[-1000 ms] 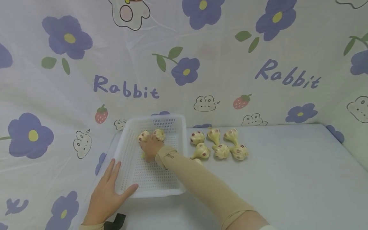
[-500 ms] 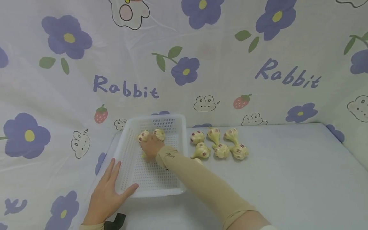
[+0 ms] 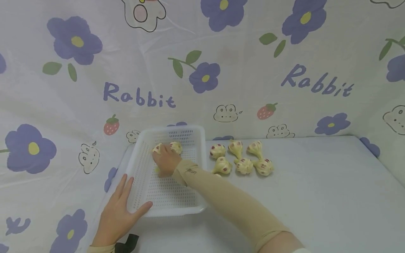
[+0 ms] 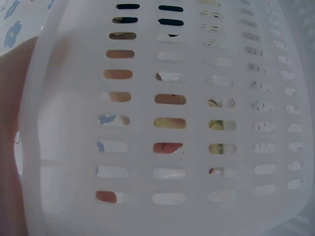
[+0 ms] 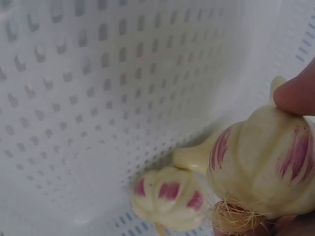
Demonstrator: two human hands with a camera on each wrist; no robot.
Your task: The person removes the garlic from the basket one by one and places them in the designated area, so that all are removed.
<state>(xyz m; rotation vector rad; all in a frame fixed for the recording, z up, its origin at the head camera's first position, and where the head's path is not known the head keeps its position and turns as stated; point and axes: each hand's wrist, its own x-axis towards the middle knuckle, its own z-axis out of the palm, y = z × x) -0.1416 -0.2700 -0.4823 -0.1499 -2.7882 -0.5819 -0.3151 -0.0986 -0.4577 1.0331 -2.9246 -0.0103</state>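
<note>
A white perforated plastic basket (image 3: 200, 175) stands on the table's left part. Inside it, my right hand (image 3: 166, 161) grips a garlic bulb (image 5: 261, 162), with the thumb or a finger pressing near its stem in the right wrist view. From above, the hand covers most of that bulb. Two more garlic bulbs lie at the basket's far end, one on the left (image 3: 156, 149) partly behind the fingers and one on the right (image 3: 175, 147). My left hand (image 3: 115, 214) rests against the basket's near left corner, fingers straight along the side and thumb over the front rim.
Several garlic bulbs (image 3: 244, 166) lie in rows on the table (image 3: 316, 189) right of the basket; my right sleeve (image 3: 227, 196) partly hides one. A patterned cloth (image 3: 246, 70) hangs behind the table. A black object (image 3: 126, 243) sits at my left wrist.
My right hand has shifted very slightly within the basket, and its forearm has swung a little to the right. The left hand, the basket and the bulbs on the table stay in place.
</note>
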